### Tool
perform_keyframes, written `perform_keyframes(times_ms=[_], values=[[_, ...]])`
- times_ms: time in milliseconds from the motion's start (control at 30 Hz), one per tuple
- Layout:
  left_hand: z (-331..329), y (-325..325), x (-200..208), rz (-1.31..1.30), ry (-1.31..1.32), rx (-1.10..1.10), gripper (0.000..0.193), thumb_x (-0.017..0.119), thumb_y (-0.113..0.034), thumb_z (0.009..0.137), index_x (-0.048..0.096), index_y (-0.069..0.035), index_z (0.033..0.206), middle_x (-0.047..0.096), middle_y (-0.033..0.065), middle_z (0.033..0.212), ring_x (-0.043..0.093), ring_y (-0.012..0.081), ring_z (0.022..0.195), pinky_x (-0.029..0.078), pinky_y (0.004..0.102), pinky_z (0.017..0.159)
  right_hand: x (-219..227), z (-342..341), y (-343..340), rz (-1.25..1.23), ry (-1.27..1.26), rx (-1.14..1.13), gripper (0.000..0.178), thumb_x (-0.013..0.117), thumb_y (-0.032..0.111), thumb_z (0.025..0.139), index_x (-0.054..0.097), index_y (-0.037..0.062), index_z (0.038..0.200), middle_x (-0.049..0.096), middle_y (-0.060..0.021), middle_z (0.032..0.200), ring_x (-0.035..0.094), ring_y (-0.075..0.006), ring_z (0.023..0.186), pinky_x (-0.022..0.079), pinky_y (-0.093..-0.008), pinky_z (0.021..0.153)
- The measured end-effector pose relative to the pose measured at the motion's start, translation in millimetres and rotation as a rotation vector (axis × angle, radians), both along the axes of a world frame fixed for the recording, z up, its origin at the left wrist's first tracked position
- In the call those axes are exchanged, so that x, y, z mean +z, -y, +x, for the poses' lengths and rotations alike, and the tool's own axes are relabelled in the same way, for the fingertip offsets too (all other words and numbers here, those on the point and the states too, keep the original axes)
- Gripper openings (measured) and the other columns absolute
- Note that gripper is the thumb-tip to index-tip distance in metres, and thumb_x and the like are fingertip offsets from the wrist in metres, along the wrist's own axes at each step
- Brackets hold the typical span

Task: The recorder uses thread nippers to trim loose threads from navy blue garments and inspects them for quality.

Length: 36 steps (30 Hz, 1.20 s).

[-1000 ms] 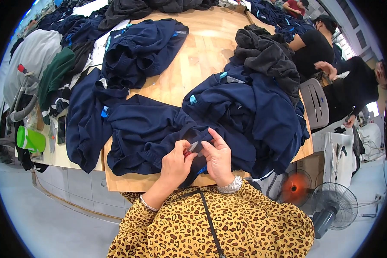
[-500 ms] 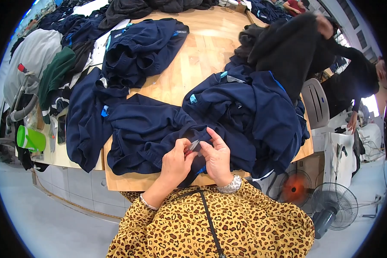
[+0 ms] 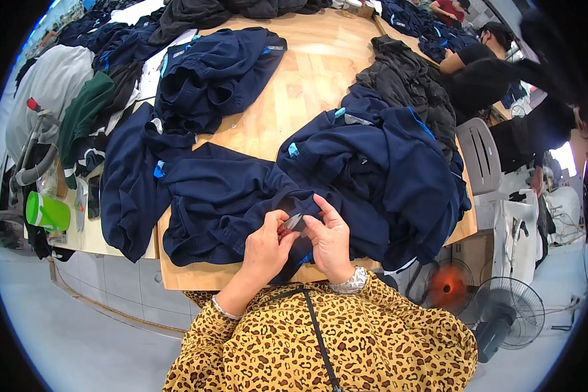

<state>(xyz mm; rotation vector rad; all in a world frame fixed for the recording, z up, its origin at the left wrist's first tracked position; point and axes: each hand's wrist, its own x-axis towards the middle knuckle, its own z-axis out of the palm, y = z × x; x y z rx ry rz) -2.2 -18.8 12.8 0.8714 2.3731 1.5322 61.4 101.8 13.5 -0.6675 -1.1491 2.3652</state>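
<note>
My left hand [image 3: 268, 243] is closed around small thread snips [image 3: 294, 223] with a red handle and pointed metal blades. Their tips point toward my right hand [image 3: 329, 242]. That hand's index finger is stretched out and its thumb bent close to the blades; whatever the curled fingers pinch is too small or hidden to name. Beneath both hands a navy garment [image 3: 222, 189] with light-blue tags lies rumpled at the table's front edge. A larger navy heap [image 3: 405, 176] adjoins it on the right.
More navy garments [image 3: 209, 78] lie at the back left of the wooden table [image 3: 307, 72]. Dark-grey clothing [image 3: 405, 75] is piled back right, beside a grey chair [image 3: 480, 157] and a co-worker [image 3: 477, 78]. A green bucket [image 3: 49, 210] stands left; a fan [image 3: 509, 313] stands lower right.
A co-worker's black garment has swung off the pile at the right toward the far right, uncovering dark-grey clothing and another person behind. My hands and the snips have barely moved.
</note>
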Motion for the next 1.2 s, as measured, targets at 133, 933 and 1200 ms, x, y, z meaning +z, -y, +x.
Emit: perform_keyframes(times_ms=[133, 933, 1200], values=[[0, -1, -1, 0.003, -0.011, -0.003, 0.036, 0.07, -0.008, 0.077, 0.048, -0.003, 0.105, 0.064, 0.0169, 0.083, 0.065, 0.034, 0.073, 0.051, 0.0382, 0.06, -3, 1, -1, 0.003, -0.005, 0.013, 0.047, 0.057, -0.004, 0.087, 0.041, -0.0056, 0.132, 0.047, -0.0064, 0.108, 0.06, -0.0134, 0.091, 0.052, -0.0255, 0.08], [-23, -14, -12, 0.298, 0.649, -0.075, 0.012, 0.06, -0.011, 0.09, 0.056, -0.002, 0.082, 0.048, -0.003, 0.066, 0.042, 0.0047, 0.054, 0.033, 0.0198, 0.048, -4, 3, -4, 0.051, 0.028, 0.063, 0.059, 0.063, -0.009, 0.08, 0.04, 0.0008, 0.134, 0.048, -0.0032, 0.106, 0.052, -0.0051, 0.079, 0.047, -0.0175, 0.072], [-21, -17, -5, 0.252, 0.254, -0.092, 0.01, 0.061, -0.009, 0.088, 0.058, -0.001, 0.083, 0.05, 0.0004, 0.069, 0.046, 0.0086, 0.056, 0.037, 0.0223, 0.051, -6, 1, -4, 0.553, -0.04, 0.096, 0.053, 0.058, -0.009, 0.081, 0.047, 0.0032, 0.131, 0.038, -0.0062, 0.138, 0.053, -0.0106, 0.1, 0.047, -0.0203, 0.081]])
